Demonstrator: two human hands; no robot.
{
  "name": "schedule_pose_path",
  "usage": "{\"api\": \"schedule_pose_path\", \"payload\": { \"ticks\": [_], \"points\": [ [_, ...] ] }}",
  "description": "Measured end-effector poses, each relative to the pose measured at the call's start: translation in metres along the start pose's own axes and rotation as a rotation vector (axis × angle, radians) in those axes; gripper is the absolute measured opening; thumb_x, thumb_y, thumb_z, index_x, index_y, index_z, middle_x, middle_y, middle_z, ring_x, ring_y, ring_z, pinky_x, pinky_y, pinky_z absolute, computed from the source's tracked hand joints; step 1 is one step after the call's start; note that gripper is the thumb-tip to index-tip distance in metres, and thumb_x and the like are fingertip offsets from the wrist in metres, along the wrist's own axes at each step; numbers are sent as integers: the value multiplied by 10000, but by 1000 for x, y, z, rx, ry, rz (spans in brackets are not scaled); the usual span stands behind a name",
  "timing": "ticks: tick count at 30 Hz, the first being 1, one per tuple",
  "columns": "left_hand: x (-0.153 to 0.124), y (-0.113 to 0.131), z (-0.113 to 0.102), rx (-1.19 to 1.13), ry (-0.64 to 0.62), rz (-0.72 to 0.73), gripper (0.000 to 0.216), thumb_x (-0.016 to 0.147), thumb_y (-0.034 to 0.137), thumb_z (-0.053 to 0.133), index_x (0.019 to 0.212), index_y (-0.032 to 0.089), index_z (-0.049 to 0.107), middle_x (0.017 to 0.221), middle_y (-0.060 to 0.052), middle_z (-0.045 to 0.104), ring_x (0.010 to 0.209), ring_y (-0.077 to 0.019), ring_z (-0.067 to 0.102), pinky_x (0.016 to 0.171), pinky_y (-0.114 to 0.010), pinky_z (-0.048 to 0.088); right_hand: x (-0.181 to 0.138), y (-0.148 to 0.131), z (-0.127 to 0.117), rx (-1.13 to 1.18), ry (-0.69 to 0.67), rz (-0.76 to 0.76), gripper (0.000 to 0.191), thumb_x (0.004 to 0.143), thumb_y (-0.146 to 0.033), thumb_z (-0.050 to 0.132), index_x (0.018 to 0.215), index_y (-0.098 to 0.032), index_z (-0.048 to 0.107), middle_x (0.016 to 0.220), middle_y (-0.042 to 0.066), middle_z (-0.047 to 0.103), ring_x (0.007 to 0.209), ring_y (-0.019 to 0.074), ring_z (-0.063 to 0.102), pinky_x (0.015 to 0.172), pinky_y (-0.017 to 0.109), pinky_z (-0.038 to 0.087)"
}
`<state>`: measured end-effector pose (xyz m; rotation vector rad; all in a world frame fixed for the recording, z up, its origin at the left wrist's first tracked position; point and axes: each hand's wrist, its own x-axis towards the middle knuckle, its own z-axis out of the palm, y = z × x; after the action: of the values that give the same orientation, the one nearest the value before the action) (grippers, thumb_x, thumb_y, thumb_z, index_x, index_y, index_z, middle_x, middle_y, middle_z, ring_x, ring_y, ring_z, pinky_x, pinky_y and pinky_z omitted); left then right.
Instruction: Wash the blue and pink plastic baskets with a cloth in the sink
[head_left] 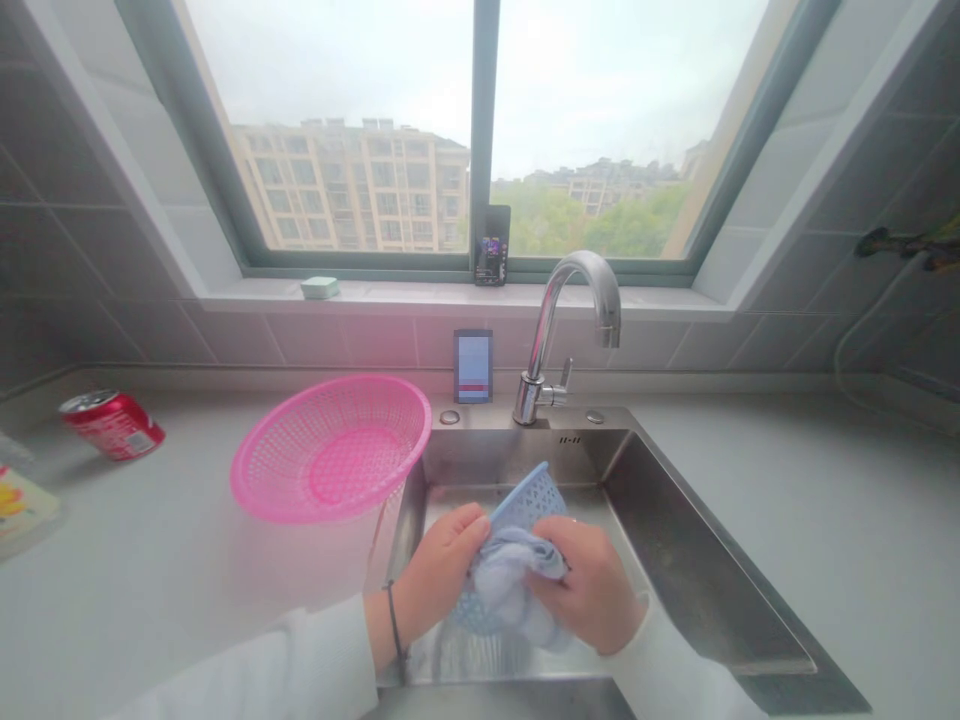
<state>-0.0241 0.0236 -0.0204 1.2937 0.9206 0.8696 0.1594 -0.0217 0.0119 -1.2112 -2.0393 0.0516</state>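
a pale blue cloth (517, 570) is bunched around a blue plastic mesh basket (536, 498), both held tilted above the floor of the steel sink (675, 530). the left hand (442, 570) and right hand (581, 585) press together, clamped on cloth and basket (a thin dark band circles the left wrist). just left of the sink, a pink mesh basket (330, 450) sits tilted on the counter (150, 590); a chrome faucet (559, 340) stands beyond the sink, and a red soda can (112, 424) lies far left.

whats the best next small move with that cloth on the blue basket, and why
I'd probably slide the pale blue cloth up along the blue plastic basket. Your left hand and right hand have it bunched over the lower part, while the upper rim, held over the steel sink, looks uncovered.
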Motion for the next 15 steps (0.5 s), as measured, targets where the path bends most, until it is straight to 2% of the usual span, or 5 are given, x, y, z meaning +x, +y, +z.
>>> {"api": "schedule_pose_path", "payload": {
  "ticks": [4, 6, 8, 12, 15],
  "points": [
    [-1, -3, 4, -35, -14, -99, 474, 773, 653, 569, 670, 211, 432, 563, 81, 345, 481, -89, 325, 454, -210, 252, 8, 45, -29, -4, 160, 384, 269, 845, -445, 557, 705, -219, 599, 562, -15, 616, 512, 153, 580, 513, 248, 410],
    [0, -5, 4, -33, 0, -96, 479, 765, 659, 578, 669, 211, 435, 559, 82, 346, 477, -88, 332, 448, -208, 255, 9, 50, -32, -6, 177, 438, 264, 835, -444, 564, 704, -218, 596, 557, -17, 612, 514, 158, 583, 511, 249, 411],
    [1, -6, 3, -17, 29, -88, 479, 763, 662, 573, 671, 213, 436, 558, 82, 348, 472, -89, 337, 443, -211, 261, 6, 38, -22, 9, 138, 373, 226, 821, -402, 576, 692, -217, 584, 564, -17, 613, 511, 150, 570, 515, 246, 404],
    [5, -4, 1, 17, 79, -17, 459, 782, 629, 563, 654, 211, 425, 579, 70, 379, 514, -99, 363, 477, -223, 301, -2, -5, 10, 27, -13, 131, 122, 762, -288, 605, 672, -215, 567, 595, -5, 639, 531, 142, 572, 530, 241, 376],
    [5, 0, 1, 12, 89, 42, 468, 776, 604, 598, 618, 202, 417, 586, 62, 393, 558, -101, 368, 521, -224, 317, -2, -11, 16, 8, -57, 54, 131, 759, -298, 603, 664, -212, 577, 597, 8, 650, 543, 151, 587, 538, 249, 369]
  ]
}}
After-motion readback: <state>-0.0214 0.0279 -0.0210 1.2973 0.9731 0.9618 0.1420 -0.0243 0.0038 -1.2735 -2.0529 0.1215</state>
